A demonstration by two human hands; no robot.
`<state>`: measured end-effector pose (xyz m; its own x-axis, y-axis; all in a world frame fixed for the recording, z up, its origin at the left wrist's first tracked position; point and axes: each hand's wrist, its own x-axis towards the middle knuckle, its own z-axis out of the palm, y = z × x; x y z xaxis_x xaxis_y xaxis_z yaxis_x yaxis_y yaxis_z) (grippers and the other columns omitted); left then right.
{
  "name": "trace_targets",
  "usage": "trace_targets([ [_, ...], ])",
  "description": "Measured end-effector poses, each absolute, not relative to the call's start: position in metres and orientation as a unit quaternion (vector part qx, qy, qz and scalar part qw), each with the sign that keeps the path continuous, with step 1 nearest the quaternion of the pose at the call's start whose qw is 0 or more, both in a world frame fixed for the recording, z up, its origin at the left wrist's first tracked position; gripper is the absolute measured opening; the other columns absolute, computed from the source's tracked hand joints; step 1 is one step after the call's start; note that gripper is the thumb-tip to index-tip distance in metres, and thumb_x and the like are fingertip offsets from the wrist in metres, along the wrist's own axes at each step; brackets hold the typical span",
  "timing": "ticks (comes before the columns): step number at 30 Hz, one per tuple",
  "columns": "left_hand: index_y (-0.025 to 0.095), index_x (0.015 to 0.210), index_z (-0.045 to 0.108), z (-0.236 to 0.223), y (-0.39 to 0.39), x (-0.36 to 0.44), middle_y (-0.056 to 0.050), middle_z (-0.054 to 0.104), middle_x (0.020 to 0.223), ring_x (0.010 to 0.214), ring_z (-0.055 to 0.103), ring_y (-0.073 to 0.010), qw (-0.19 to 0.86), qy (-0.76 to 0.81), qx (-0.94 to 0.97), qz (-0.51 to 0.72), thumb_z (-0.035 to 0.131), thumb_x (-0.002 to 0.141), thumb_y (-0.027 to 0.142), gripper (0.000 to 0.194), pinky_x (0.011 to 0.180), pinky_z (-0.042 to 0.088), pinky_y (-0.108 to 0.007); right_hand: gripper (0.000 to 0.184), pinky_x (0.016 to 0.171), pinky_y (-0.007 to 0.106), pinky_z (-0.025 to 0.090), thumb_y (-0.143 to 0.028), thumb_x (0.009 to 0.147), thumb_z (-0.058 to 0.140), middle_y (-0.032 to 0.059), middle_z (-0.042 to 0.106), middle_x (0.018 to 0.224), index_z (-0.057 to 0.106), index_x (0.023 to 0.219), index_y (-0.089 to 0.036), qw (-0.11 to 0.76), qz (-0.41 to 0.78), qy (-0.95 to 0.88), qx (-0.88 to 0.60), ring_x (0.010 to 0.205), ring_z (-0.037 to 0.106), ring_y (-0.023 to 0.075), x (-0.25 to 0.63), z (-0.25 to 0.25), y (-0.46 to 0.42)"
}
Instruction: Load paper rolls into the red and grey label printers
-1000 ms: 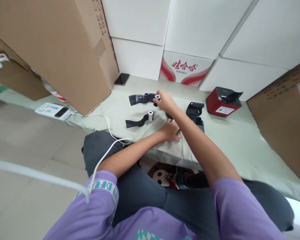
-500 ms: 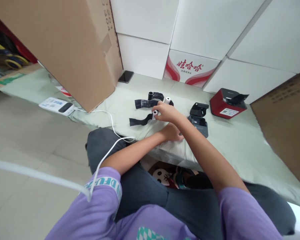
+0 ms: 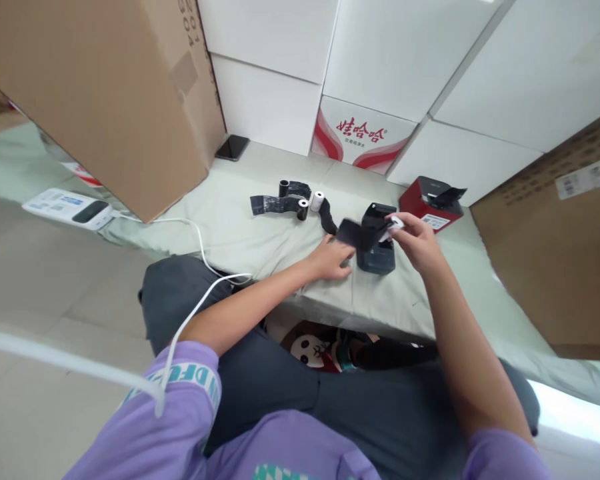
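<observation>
My right hand (image 3: 417,241) is closed on a small white-cored paper roll (image 3: 394,224), whose dark loose end trails to the left. Directly beneath the strip stands a small dark printer (image 3: 377,261) with its lid raised; the strip and my hand hide part of its inside. My left hand (image 3: 333,259) rests on the cloth just left of the printer, fingers apart and holding nothing. Farther back, to the left, lie other small rolls: a white one (image 3: 317,201) with a dark tail, a dark one (image 3: 303,210) and a black tube (image 3: 283,188).
Behind the printer on the right sits a red and black box-shaped device (image 3: 423,203). A phone (image 3: 233,148) lies by a large cardboard box (image 3: 180,167). A white device (image 3: 67,208) with a white cable is at the left edge. White cartons (image 3: 270,100) wall off the back.
My right hand has lifted the paper roll from the group of rolls and carried it right, over the printer. My left hand stays low beside the printer, its fingers now more visible.
</observation>
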<state>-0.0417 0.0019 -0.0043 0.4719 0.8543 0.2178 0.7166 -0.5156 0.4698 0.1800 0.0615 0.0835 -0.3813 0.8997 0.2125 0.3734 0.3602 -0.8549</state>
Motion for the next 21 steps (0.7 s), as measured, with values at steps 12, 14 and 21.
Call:
trace_targets([
  [12, 0.022, 0.137, 0.062, -0.008, 0.003, -0.042, -0.013, 0.059, 0.157, 0.14, 0.059, -0.0317, 0.147, 0.465, 0.843, 0.226, 0.061, 0.085, 0.028, 0.052, 0.125, 0.026, -0.055, 0.045, 0.087, 0.044, 0.058, -0.035, 0.09, 0.057, 0.0145, 0.071, 0.122, 0.064, 0.133, -0.023, 0.291, 0.219, -0.803, -0.472, 0.104, 0.07, 0.0291, 0.201, 0.057, 0.083],
  [14, 0.022, 0.135, 0.062, -0.008, 0.003, -0.042, -0.012, 0.05, 0.165, 0.145, 0.054, -0.0322, 0.146, 0.457, 0.847, 0.227, 0.061, 0.084, 0.028, 0.052, 0.125, 0.026, -0.056, 0.043, 0.094, 0.046, 0.056, -0.031, 0.092, 0.054, 0.0169, 0.068, 0.126, 0.068, 0.131, -0.02, 0.262, 0.155, -0.835, -0.458, 0.11, 0.068, 0.0305, 0.193, 0.055, 0.084],
  [21, 0.022, 0.108, 0.068, -0.002, -0.001, -0.044, -0.01, 0.044, 0.169, 0.147, 0.052, -0.031, 0.149, 0.45, 0.853, 0.218, 0.058, 0.086, 0.027, 0.025, 0.122, 0.03, -0.056, 0.046, 0.11, 0.049, 0.045, -0.018, 0.092, 0.045, 0.0166, 0.07, 0.132, 0.066, 0.132, -0.018, 0.194, 0.113, -0.861, -0.456, 0.126, 0.062, 0.0317, 0.174, 0.046, 0.085],
])
